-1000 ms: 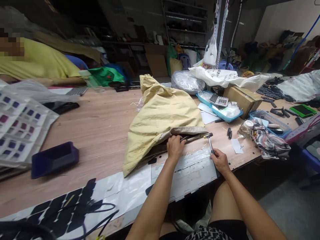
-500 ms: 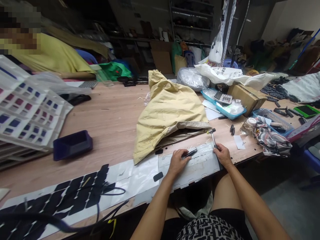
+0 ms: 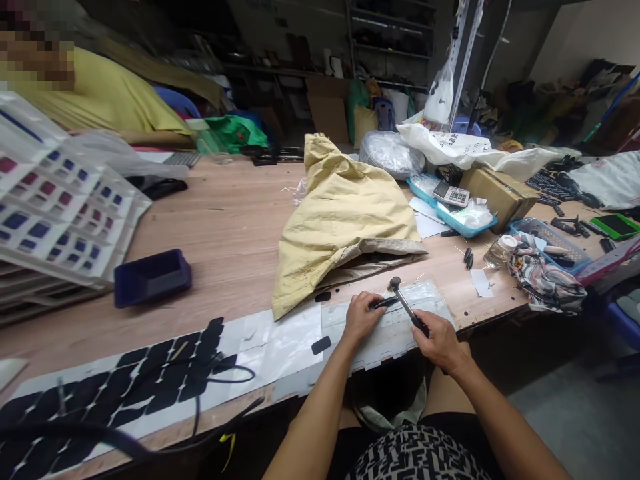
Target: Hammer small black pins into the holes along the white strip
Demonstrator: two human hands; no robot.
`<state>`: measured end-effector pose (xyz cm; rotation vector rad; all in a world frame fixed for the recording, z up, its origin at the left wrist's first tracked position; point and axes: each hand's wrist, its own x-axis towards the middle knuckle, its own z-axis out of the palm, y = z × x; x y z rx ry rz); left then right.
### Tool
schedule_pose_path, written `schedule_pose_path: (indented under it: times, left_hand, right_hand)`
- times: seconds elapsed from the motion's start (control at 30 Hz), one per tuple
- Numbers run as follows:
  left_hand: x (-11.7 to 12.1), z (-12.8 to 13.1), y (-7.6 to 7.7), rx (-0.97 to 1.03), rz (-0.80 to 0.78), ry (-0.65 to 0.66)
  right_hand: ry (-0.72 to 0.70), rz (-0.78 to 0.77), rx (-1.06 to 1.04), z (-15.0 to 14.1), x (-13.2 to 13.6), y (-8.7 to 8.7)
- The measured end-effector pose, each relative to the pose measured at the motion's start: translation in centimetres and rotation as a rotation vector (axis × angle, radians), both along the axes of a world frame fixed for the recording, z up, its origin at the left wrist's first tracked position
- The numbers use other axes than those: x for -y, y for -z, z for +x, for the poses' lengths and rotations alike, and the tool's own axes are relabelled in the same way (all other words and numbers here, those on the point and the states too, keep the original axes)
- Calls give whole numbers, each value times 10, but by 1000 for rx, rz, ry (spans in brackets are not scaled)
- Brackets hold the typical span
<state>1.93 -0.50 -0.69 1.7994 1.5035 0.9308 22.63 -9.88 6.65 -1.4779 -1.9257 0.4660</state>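
On the left of the bench [image 3: 235, 220] stands a purple tray [image 3: 153, 285], with black pads [image 3: 166, 395] laid in rows nearer the person. Further right, a yellow sack [image 3: 350, 213] lies with its mouth turned towards the person. In front of that mouth, over a pale board [image 3: 433, 300], the left hand [image 3: 361, 315] pinches a slim black part [image 3: 384, 302] at its left end. Right beside those fingers is the head of a hammer [image 3: 395, 283]; whether it touches the part cannot be determined. The right hand [image 3: 439, 339] grasps the hammer by its dark handle. Further right, a jar [image 3: 496, 255] and a patterned cloth [image 3: 546, 283] lie well apart from the work.

Assessment: the step in hand appears to be lining the part up under the hammer. The next move calls for a steady hold against the board, fingertips clear of the head, and a short, square tap. A glancing blow could shift the part.
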Motion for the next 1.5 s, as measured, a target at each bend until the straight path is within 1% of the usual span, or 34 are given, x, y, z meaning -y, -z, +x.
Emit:
schedule_pose_path:
  times: [0.1,0.23,0.3,0.4,0.47,0.6,0.7,0.73,0.8,0.83,0.93,1.03,1.1,1.13,1.2,1.27,1.3,1.37,1.43,1.5]
  left_hand:
    - [-1,1,-2,15,-17,-8]
    - [-2,2,-4,11,-24,-12]
    - [-3,2,-4,7,-23,-8]
    - [-3,3,-4,-5,-27,0]
    - [-3,3,-5,-19,-34,-6]
    - [-4,3,-7,-15,-37,-4]
    - [-3,3,-7,-8,-29,-2]
    - [-3,3,-6,-9,-28,-3]
    - [-3,3,-5,-14,-26,-3]
    - [-3,3,-4,-17,-27,-1]
    - [-6,2,-3,-21,-24,13]
    - [-2,-2,-10,-7,-30,55]
    - [13,-6,-19,33,-32,104]
    - [25,-8,-23,64,-36,140]
    - [57,-10,-31,124,-59,247]
    - [94,-10,-33,116,-118,373]
    - [110,-9,-32,77,-139,399]
    - [137,-4,-26,-51,-141,398]
    - [151,2,-19,-212,-108,361]
    - [155,7,-16,-335,-81,351]
  right_hand:
    - [9,8,76,-2,1,4]
    - [23,-71,191,-2,1,10]
    - [21,-79,185,-3,2,10]
    - [-24,-35,144,-7,3,7]
    - [-49,-26,157,-11,5,8]
    - [-27,-74,172,-11,2,14]
    - [33,-106,44,0,-12,17]
    - [65,-108,-17,5,-20,19]
    - [172,-116,-191,19,-38,22]
    - [195,-117,-229,26,-46,25]
    - [207,-133,-328,43,-66,34]
    - [206,-155,-428,50,-73,43]
    - [205,-166,-476,51,-74,46]
    - [202,-173,-493,51,-74,48]
    - [193,-189,-515,50,-73,50]
    - [190,-200,-528,50,-74,51]
    - [191,-204,-532,50,-74,51]
    - [194,-208,-538,49,-74,52]
    - [199,-208,-538,49,-74,52]
    - [202,-203,-535,48,-73,52]
